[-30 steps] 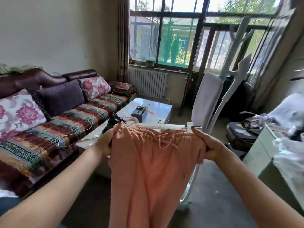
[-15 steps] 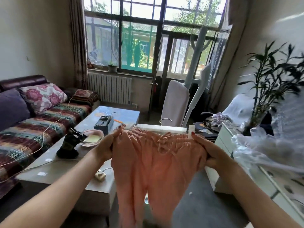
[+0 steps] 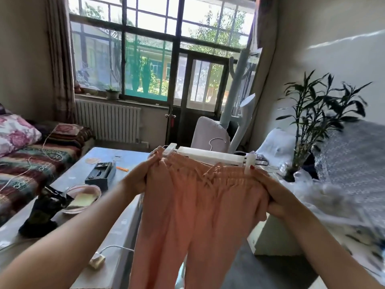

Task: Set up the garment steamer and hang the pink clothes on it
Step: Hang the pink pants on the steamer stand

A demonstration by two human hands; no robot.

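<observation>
A big window (image 3: 150, 49) with dark frames fills the wall at twelve o'clock, a white radiator (image 3: 108, 120) under its sill. A sofa (image 3: 31, 161) with a striped cover and a flowered cushion (image 3: 14, 132) runs along the nine o'clock side. A pale low table (image 3: 116, 222) stretches from the centre down toward seven o'clock.

The garment steamer (image 3: 235, 109) stands at one o'clock, a pale tilted pole with a white padded board (image 3: 210, 133) leaning at its foot. A leafy green plant (image 3: 318, 113) rises at two o'clock above crumpled clear plastic (image 3: 341, 184).

The pink trousers (image 3: 198, 215) hang in the middle, waistband up, legs falling toward six o'clock and out of the bottom edge. The waistband sits in a white clip hanger (image 3: 210, 156), with one clip at each end of the bar and a thin wire hook above it. The left hand (image 3: 139, 178) is closed on the left end of the waistband just below its clip. The right hand (image 3: 268, 192) is closed on the right end, bunching the cloth, its thumb up against the right clip.

On the table at nine o'clock lie a dark box (image 3: 101, 176), a shallow dish (image 3: 82, 198) holding something yellow, a black lumpy object (image 3: 41, 213) that is too blurred to name, and a white cable with a small plug (image 3: 96, 261) at seven o'clock.
</observation>
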